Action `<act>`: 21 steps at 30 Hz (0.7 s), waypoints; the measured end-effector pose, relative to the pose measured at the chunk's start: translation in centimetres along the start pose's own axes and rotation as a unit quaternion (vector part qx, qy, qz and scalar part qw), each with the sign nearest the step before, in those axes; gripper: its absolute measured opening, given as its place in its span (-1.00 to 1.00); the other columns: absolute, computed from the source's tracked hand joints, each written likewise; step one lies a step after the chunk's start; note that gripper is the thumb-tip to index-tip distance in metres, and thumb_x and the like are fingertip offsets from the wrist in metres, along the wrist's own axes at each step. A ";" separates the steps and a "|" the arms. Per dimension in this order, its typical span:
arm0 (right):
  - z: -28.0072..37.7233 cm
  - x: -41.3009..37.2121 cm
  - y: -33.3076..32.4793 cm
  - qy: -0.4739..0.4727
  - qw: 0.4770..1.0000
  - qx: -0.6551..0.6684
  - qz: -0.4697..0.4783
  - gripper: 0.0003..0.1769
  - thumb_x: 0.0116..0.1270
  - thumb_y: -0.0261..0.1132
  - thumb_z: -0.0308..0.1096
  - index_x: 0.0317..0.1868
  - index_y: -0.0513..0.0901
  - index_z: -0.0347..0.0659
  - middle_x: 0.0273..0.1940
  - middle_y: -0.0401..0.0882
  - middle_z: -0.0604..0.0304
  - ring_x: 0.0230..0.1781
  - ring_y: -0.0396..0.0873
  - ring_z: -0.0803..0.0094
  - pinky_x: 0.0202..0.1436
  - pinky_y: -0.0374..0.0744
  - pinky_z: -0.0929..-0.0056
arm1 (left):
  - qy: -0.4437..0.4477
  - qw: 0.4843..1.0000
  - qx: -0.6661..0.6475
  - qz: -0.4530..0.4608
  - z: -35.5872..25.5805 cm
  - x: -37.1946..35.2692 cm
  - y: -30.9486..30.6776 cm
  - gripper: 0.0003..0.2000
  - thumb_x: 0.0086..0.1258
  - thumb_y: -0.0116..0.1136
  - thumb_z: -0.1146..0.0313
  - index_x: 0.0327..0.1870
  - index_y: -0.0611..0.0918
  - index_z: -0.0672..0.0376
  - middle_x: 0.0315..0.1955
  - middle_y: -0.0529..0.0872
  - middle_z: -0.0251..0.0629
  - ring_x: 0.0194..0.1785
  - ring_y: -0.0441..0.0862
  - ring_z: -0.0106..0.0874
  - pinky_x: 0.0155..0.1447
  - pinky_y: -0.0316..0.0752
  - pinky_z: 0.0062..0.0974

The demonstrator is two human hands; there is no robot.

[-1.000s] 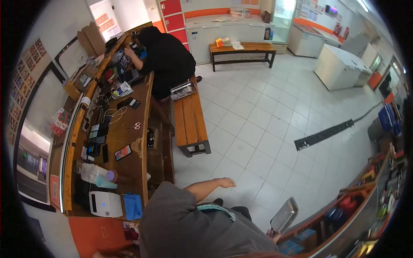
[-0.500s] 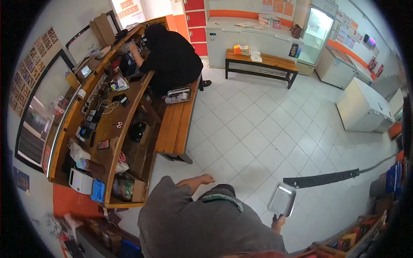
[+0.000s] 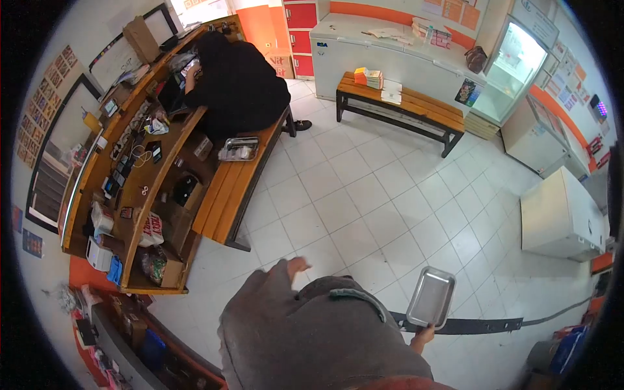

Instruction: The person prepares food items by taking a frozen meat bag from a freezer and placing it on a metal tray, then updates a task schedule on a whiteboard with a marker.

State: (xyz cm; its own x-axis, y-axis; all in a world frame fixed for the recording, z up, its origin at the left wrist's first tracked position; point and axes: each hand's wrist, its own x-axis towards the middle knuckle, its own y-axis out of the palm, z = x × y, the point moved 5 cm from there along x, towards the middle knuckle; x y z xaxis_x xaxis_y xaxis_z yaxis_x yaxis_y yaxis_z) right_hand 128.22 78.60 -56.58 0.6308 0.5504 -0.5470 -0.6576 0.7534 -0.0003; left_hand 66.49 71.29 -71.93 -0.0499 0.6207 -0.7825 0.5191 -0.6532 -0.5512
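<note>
My right hand (image 3: pixel 424 335) grips the near end of a shallow, rectangular metal tray (image 3: pixel 431 298). Nothing lies inside the tray, which is held out over the floor on my right side. My left hand (image 3: pixel 298 265) is in front of my body, at the end of a grey sleeve, with nothing in it. Its fingers are small in view but look loosely apart. The nearest furniture to it is a wooden bench (image 3: pixel 227 201). On that bench rests another metal tray (image 3: pixel 239 149) with items in it that I cannot make out.
A person in black (image 3: pixel 237 84) sits on the bench, leaning over a wooden counter (image 3: pixel 159 185). A second bench (image 3: pixel 416 107) stands before a white chest freezer (image 3: pixel 390 65). A glass-door fridge (image 3: pixel 517 65) and another freezer (image 3: pixel 562 211) stand right. A dark strip (image 3: pixel 481 326) crosses the tiled floor (image 3: pixel 364 195).
My view has moved forward and turned slightly, so the counter sits further left. The tray in my right hand now shows its inside more fully. My left hand has drawn nearer my body.
</note>
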 end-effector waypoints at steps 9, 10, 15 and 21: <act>4.7 22.5 -0.2 -0.041 0.997 -0.026 -0.067 -0.53 0.17 0.19 -0.19 -0.17 0.53 -0.55 -0.20 0.52 -0.07 -0.32 0.53 0.18 -0.41 0.56 0.21 | 0.287 0.942 -0.085 -0.150 -50.1 16.2 -26.4 -0.65 0.34 -0.04 0.07 -0.06 0.57 0.14 -0.11 0.63 -0.15 -0.06 0.57 -0.18 -0.01 0.49 -0.24; 6.6 24.7 0.6 -0.046 0.995 -0.046 -0.073 -0.52 0.17 0.19 -0.18 -0.17 0.53 -0.55 -0.20 0.53 -0.07 -0.32 0.53 0.18 -0.42 0.55 0.21 | 0.249 0.921 -0.275 -0.122 -52.7 15.1 -28.4 -0.66 0.33 -0.02 0.09 -0.06 0.57 0.13 -0.12 0.63 -0.16 -0.06 0.57 -0.18 -0.03 0.49 -0.23; 20.1 37.1 15.5 -0.026 0.990 -0.137 -0.010 -0.52 0.17 0.23 -0.12 -0.17 0.55 -0.48 -0.19 0.54 -0.02 -0.32 0.52 0.22 -0.47 0.55 0.29 | 0.311 0.945 0.053 -0.083 -54.4 28.5 -23.2 -0.54 0.37 -0.22 -0.07 -0.05 0.58 0.09 -0.06 0.58 -0.04 0.07 0.47 -0.11 0.12 0.37 -0.14; 36.3 49.4 38.3 -0.082 0.967 -0.108 0.214 -0.57 0.22 0.20 -0.27 0.05 0.48 -0.32 -0.04 0.49 0.12 -0.06 0.47 0.35 -0.24 0.57 0.36 | -0.039 0.993 -0.060 -0.090 -37.2 31.0 -18.1 -0.57 0.40 -0.16 0.10 0.18 0.43 0.14 0.03 0.53 -0.03 0.13 0.44 -0.14 0.18 0.32 -0.27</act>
State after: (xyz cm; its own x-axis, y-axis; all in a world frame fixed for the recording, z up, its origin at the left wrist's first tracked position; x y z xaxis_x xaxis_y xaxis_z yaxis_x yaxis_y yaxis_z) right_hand 149.17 147.76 -53.21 0.3261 0.8584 -0.3960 -0.9329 0.3600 0.0121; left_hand 87.33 118.48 -75.46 -0.2146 0.6842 -0.6970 0.5935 -0.4754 -0.6494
